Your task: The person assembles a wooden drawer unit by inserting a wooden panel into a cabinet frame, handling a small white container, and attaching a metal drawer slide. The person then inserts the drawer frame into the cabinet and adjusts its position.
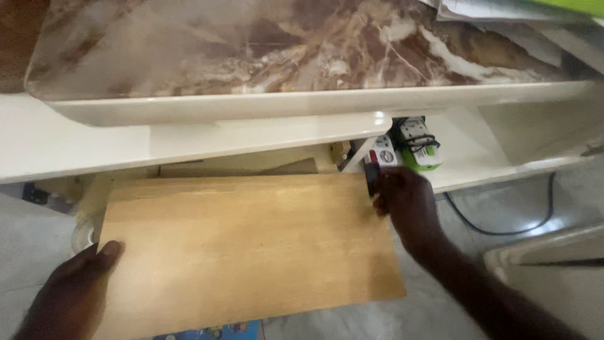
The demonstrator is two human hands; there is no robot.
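Wooden board (pixel 251 245) under the shelf edge (pixel 251 135), left hand (pixel 72 293) and right hand (pixel 406 201) each in closed grip on opposite side edges.

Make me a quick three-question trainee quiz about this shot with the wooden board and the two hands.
1. True or false: both hands grip the wooden board.
2. Which hand holds the board's edge nearest the white and green device? A) left hand B) right hand
3. Fill in: the counter top above the white shelf has a brown ______ pattern.

Key: 1 true: the left hand holds the near left corner, the right hand the far right corner. 2 B. 3 marble.
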